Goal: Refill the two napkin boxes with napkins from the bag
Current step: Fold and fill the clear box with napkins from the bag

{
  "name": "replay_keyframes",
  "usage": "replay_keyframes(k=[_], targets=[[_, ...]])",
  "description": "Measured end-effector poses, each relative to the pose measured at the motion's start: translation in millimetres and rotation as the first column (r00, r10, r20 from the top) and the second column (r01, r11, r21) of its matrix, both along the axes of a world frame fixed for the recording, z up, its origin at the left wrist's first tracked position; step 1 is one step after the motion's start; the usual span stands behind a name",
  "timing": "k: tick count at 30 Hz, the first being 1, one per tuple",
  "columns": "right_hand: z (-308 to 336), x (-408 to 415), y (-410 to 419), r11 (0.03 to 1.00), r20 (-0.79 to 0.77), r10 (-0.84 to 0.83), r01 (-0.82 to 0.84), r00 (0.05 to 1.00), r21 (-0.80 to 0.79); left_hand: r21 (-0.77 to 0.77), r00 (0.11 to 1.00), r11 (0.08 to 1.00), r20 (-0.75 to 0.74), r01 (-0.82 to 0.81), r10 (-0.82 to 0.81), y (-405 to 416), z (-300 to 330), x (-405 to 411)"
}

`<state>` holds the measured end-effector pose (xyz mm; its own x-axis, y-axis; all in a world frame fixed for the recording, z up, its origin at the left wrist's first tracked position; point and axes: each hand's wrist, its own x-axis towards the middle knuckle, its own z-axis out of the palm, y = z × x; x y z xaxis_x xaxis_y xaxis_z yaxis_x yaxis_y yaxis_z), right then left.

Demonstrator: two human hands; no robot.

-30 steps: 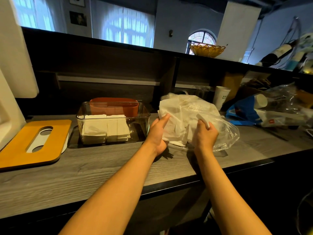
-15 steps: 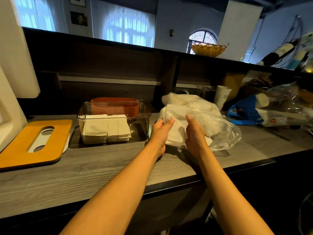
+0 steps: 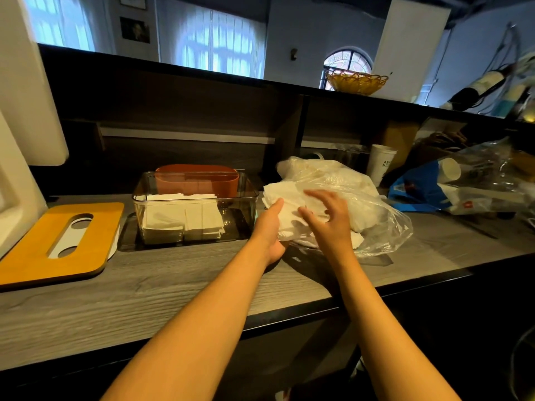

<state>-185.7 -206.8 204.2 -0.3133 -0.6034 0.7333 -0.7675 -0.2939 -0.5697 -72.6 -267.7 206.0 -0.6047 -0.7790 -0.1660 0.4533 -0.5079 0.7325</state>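
A clear plastic bag [image 3: 373,215] of white napkins lies on the grey wooden counter [image 3: 162,287]. My left hand [image 3: 272,227] holds a stack of napkins [image 3: 285,198] at the bag's mouth, thumb on top. My right hand [image 3: 330,221] hovers over the stack with fingers spread, holding nothing. Left of the bag stands a clear napkin box [image 3: 194,209], open, with two low piles of napkins inside. A terracotta box [image 3: 197,179] stands right behind it.
An orange wooden lid [image 3: 58,241] with a slot lies at the left. A paper cup [image 3: 380,166] and a blue and clear bag of cups [image 3: 451,189] sit at the right. A dark back panel rises behind the counter.
The napkin stack has come further out of the bag mouth toward the left. My right hand let go of it and lifted with fingers spread.
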Motion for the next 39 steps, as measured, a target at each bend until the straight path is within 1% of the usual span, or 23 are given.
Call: replay_keyframes(k=[2,3,4,6,9,10,11,13,14,16,18,20,22,25,28,29,31,33,36,39], targets=[[-2.8,5.9,-1.0,0.984,-0.141,0.085,-0.060,0.986,0.170,0.035,1.000,0.999,-0.017,0.006,-0.005,-1.2,0.3,3.9],[-4.4,7.6,-2.2,0.969,-0.172,0.108,-0.066,0.979,0.237,0.041,1.000,0.999,-0.021,0.009,-0.008,-1.9,0.1,5.2],[-5.3,8.1,-3.0,0.959,-0.166,0.119,-0.070,0.979,0.275,0.044,1.000,0.999,-0.027,0.012,-0.011,-2.4,-0.1,5.6],[-6.1,6.3,-2.7,0.959,-0.124,0.115,-0.078,0.986,0.272,0.053,0.999,0.998,-0.039,0.016,-0.014,-2.0,-0.9,4.8],[-6.3,3.9,-3.2,0.969,-0.117,0.084,-0.054,0.990,0.242,0.035,0.998,0.998,-0.049,0.043,-0.042,-0.3,0.5,4.8],[-6.8,4.2,-3.8,0.972,-0.097,0.080,-0.056,0.992,0.227,0.021,0.998,0.998,-0.046,0.055,-0.054,-0.3,0.2,4.9],[-6.5,4.8,-3.3,0.977,-0.043,0.082,-0.072,0.996,0.201,0.007,0.997,0.998,-0.039,0.061,-0.061,-0.3,-0.2,4.7],[-2.4,4.1,-1.2,0.986,0.170,0.100,-0.121,0.980,0.117,-0.025,0.997,0.997,-0.023,0.069,-0.070,0.0,-0.7,4.2],[0.5,3.1,0.2,0.988,0.281,0.118,-0.141,0.952,0.064,-0.038,0.996,0.996,-0.023,0.084,-0.085,0.0,-1.4,3.3],[5.6,1.9,2.7,0.988,0.444,0.146,-0.149,0.884,-0.028,-0.065,0.992,0.990,-0.013,0.127,-0.128,-0.8,-3.8,1.0],[8.7,1.5,3.1,0.988,0.552,0.156,-0.130,0.819,-0.088,-0.084,0.985,0.982,0.018,0.170,-0.170,-1.4,-5.5,-0.2],[8.9,-0.3,2.4,0.988,0.619,0.157,-0.121,0.769,-0.100,-0.111,0.980,0.975,0.072,0.194,-0.187,-1.4,-6.7,-0.7],[7.5,-2.6,1.2,0.990,0.647,0.143,-0.122,0.749,-0.077,-0.137,0.976,0.971,0.123,0.194,-0.177,0.6,-6.1,-0.6],[5.8,-1.9,0.0,0.994,0.653,0.069,-0.106,0.754,0.017,-0.140,0.977,0.977,0.158,0.163,-0.140,0.6,-7.2,-3.2],[7.8,2.0,2.0,0.992,0.680,0.085,-0.125,0.728,0.010,-0.108,0.984,0.992,0.173,0.070,-0.050,-2.1,-9.4,-6.9],[8.5,2.6,2.6,0.990,0.660,0.101,-0.141,0.745,0.008,-0.100,0.986,0.995,0.168,0.028,-0.011,-3.8,-10.4,-7.8],[7.8,4.0,3.1,0.983,0.597,0.105,-0.172,0.795,0.057,-0.093,0.984,0.995,0.172,-0.039,0.054,-6.3,-11.0,-8.4],[6.0,4.2,3.0,0.980,0.591,0.103,-0.184,0.800,0.079,-0.092,0.984,0.995,0.166,-0.048,0.063,-6.0,-10.2,-8.1],[5.9,0.3,2.6,0.991,0.656,0.093,-0.135,0.749,0.014,-0.113,0.985,0.994,0.169,-0.004,0.023,-2.4,-7.7,-7.8],[7.7,-2.2,1.8,0.988,0.714,0.141,-0.143,0.685,-0.058,-0.112,0.988,0.994,0.155,0.015,0.002,-1.3,-6.4,-6.4]])
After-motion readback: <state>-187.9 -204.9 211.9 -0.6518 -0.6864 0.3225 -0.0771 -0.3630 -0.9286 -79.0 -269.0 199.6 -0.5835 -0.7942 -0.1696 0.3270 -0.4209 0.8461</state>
